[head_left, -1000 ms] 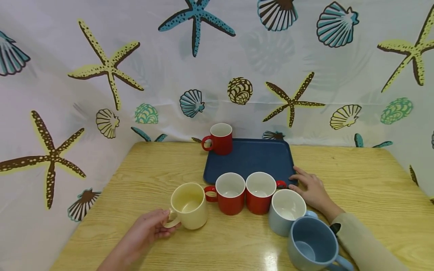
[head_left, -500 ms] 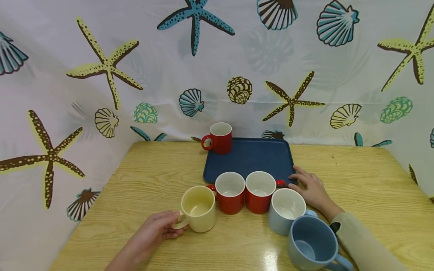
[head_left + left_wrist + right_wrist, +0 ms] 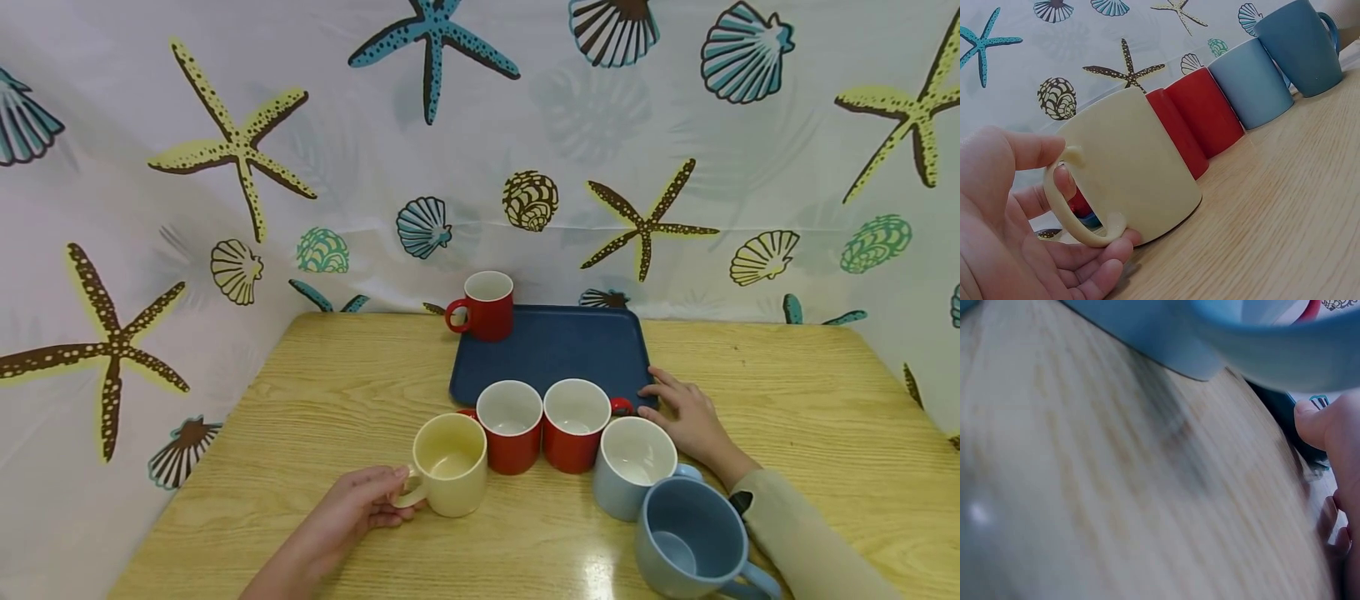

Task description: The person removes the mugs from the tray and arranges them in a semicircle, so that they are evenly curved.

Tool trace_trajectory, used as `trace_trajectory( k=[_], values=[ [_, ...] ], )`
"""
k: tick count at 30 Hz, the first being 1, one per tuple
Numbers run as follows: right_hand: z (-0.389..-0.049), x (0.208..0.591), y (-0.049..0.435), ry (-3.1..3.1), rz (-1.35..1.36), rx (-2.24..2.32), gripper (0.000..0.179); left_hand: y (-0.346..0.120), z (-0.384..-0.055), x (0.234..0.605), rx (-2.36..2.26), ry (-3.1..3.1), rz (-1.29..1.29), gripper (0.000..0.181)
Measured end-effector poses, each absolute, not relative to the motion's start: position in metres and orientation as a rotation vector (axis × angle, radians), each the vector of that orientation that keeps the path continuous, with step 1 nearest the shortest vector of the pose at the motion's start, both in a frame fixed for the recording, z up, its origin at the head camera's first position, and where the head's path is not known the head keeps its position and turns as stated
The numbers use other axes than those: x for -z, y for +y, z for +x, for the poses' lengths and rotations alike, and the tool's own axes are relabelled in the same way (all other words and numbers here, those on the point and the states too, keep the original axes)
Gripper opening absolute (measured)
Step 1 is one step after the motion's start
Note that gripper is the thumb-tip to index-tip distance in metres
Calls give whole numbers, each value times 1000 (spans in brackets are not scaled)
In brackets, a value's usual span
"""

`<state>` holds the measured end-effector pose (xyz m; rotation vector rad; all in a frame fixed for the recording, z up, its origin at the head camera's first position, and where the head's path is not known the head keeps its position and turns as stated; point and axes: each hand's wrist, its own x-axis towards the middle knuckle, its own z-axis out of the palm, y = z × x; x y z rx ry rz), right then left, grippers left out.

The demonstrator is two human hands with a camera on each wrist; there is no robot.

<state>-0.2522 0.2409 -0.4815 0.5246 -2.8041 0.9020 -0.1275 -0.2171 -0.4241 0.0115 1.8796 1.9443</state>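
My left hand (image 3: 358,506) pinches the handle of a yellow mug (image 3: 450,479), which stands upright on the table against the left red mug (image 3: 512,442). In the left wrist view the thumb and fingers curl round that handle (image 3: 1063,203). Beside the left red mug is another red mug (image 3: 572,442), then a light blue mug (image 3: 628,492) and a darker blue mug (image 3: 678,558), forming a bent row. My right hand (image 3: 692,423) rests with relaxed fingers at the right front corner of the dark blue tray (image 3: 577,350), holding nothing.
A red mug (image 3: 491,321) stands on the tray's back left corner, its handle over the edge. The wooden table (image 3: 360,375) meets a shell-patterned cloth (image 3: 480,167) at the back and left. The right forearm lies close to the darker blue mug.
My left hand has slid the yellow mug to the right, up to the left red mug, now covering most of that mug's handle. The right hand has stayed in place.
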Motion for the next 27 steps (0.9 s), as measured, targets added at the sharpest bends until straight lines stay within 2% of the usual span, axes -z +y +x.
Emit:
trace_trajectory(
  k=[13,27],
  values=[
    [-250,480,241,-2812,516,-918,36,-213,-128,427,-1931,1902,49,27],
    [-250,479,239,-2793,531,-922,38,-213,-122,425,-1580,2387,-210,51]
  ],
)
